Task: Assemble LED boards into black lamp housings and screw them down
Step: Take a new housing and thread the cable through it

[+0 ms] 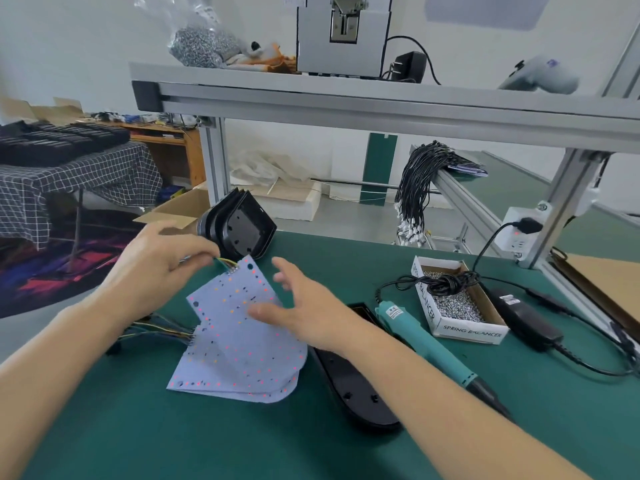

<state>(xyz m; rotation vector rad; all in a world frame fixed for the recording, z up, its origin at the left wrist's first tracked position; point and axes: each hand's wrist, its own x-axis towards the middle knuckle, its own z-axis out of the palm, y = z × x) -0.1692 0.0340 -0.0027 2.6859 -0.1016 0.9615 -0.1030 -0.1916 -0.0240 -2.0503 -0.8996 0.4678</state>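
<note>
2 hands (162, 261) (304, 306) above LED boards (239, 355); screwdriver (426, 344), screw box (460, 306) right.

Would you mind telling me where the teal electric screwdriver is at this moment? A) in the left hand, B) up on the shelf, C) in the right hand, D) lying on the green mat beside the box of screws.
D: the teal electric screwdriver lies on the green mat next to the box of screws, and neither hand holds it.
</note>
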